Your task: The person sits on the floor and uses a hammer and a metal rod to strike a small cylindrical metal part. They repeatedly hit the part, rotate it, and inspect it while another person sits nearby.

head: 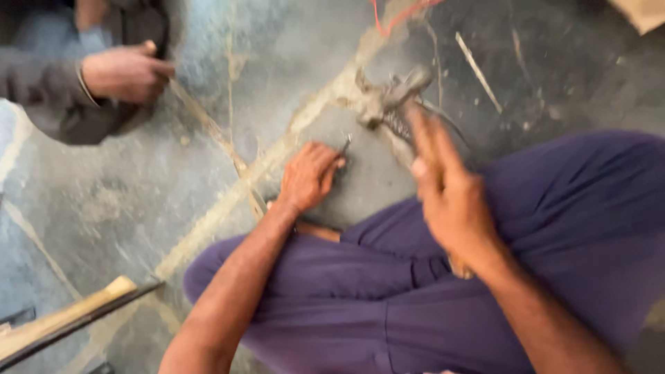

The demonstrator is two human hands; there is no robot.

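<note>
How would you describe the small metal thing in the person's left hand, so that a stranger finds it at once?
Start from the purple trousers of the seated person and follow the left arm up to the left hand, which rests closed on the grey floor. A small thin metal piece sticks out above its knuckles. Unlike the pale wooden strips lying around, it is short, dark and shiny.

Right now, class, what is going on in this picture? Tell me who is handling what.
A person sits cross-legged in purple trousers on a grey stone floor. The left hand pinches a small thin metal piece against the floor. The right hand, blurred, reaches with straight fingers to a tangled grey bundle; its grip cannot be told. At upper left, another person's hand holds a thin stick.
</note>
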